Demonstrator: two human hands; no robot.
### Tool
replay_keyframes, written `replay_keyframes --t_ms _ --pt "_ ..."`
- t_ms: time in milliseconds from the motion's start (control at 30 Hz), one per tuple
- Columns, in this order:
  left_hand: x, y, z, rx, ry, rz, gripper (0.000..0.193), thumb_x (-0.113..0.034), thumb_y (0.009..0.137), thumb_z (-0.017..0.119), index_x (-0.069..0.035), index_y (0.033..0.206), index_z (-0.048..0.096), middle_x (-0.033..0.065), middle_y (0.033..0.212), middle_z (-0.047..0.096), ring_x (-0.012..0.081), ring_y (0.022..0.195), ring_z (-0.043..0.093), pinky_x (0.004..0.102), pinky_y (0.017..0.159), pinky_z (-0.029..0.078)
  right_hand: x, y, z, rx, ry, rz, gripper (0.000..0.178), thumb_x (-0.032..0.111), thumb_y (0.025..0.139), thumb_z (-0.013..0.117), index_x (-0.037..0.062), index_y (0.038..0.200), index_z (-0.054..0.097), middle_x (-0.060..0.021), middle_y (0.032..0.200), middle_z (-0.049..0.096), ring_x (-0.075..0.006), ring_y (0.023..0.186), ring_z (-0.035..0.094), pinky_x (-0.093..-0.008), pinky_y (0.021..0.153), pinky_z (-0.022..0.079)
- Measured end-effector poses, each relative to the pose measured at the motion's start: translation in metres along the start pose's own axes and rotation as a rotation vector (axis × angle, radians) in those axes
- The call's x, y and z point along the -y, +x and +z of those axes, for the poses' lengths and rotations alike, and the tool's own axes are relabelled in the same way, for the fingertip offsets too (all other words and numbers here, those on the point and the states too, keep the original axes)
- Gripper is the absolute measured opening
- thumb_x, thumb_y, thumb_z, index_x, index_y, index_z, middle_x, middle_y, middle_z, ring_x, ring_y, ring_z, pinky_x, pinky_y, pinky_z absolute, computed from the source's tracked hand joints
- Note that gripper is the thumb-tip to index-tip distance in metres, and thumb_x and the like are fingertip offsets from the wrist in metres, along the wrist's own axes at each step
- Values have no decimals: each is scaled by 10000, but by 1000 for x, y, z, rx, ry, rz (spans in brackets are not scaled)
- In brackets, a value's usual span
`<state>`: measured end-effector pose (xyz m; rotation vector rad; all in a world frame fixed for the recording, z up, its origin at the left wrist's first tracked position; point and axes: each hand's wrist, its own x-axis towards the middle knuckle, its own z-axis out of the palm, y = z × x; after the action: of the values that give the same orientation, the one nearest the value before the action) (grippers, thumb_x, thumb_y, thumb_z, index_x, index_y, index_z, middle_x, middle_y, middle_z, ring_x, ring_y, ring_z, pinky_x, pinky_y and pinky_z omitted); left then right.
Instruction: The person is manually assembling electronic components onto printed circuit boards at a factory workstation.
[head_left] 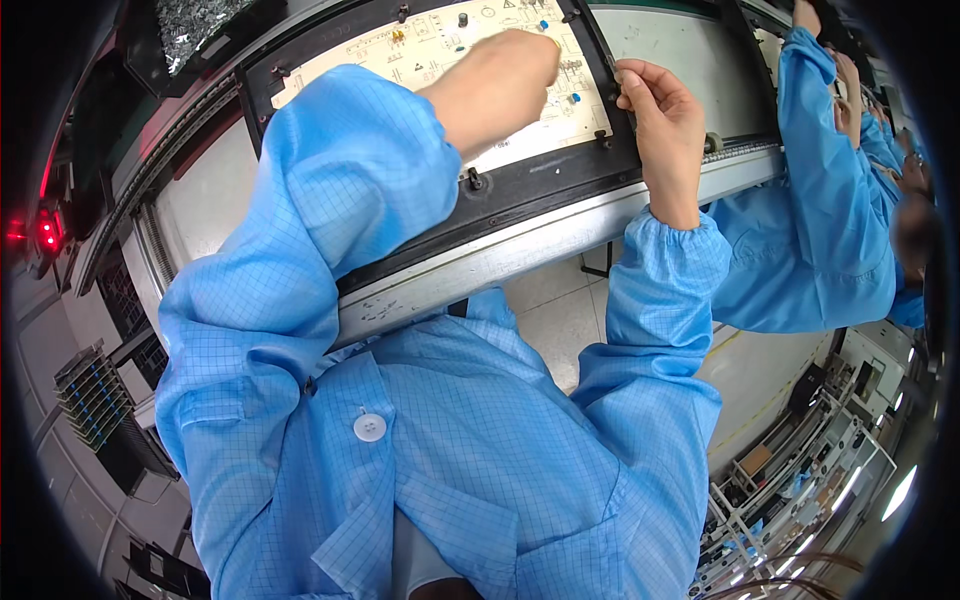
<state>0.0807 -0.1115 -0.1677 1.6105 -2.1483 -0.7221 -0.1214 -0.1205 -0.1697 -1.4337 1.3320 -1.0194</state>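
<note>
A cream circuit board [510, 155] with printed outlines lies in a black carrier frame [540, 178]. Small blue components [575, 98], a yellow one [398, 36] and a dark round one [463, 19] stand on it. Above the board's right part is my left hand [505, 85], slightly blurred, its fingers curled down and closed; whatever they hold is hidden. My right hand [668, 122] is at the carrier's right edge, thumb and forefinger pinched together on something too small to make out.
A metal rail [560, 230] runs along the near side of the carrier. At the upper left sits a black bin of silvery small parts [195, 30]; red lights [47, 232] glow at far left. Another person's blue sleeve [808, 110] is close on the right.
</note>
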Motion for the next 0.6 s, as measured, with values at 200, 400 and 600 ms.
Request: replay_keyframes --t_ms 200,400,600 --pt "1 1 17 -52 35 184 127 -87 816 626 19 879 658 196 848 673 358 878 658 437 813 520 4 3 13 -35 -11 14 188 59 950 623 -69 1080 671 -86 945 703 -79 740 590 -200 706 503" --pt "-2 -7 4 -42 -33 169 170 -45 765 655 44 909 634 239 872 653 387 841 653 436 761 534 1 6 15 -10 -94 56 180 75 937 646 -68 1041 685 -58 910 701 -85 731 594 -203 690 496" --pt "48 -59 -158 -747 135 -234 142 -99 790 690 40 815 686 253 834 677 400 847 680 442 752 545 -2 10 21 42 -315 -22 184 79 913 668 -50 1040 701 -46 867 703 -84 734 608 -209 672 500"
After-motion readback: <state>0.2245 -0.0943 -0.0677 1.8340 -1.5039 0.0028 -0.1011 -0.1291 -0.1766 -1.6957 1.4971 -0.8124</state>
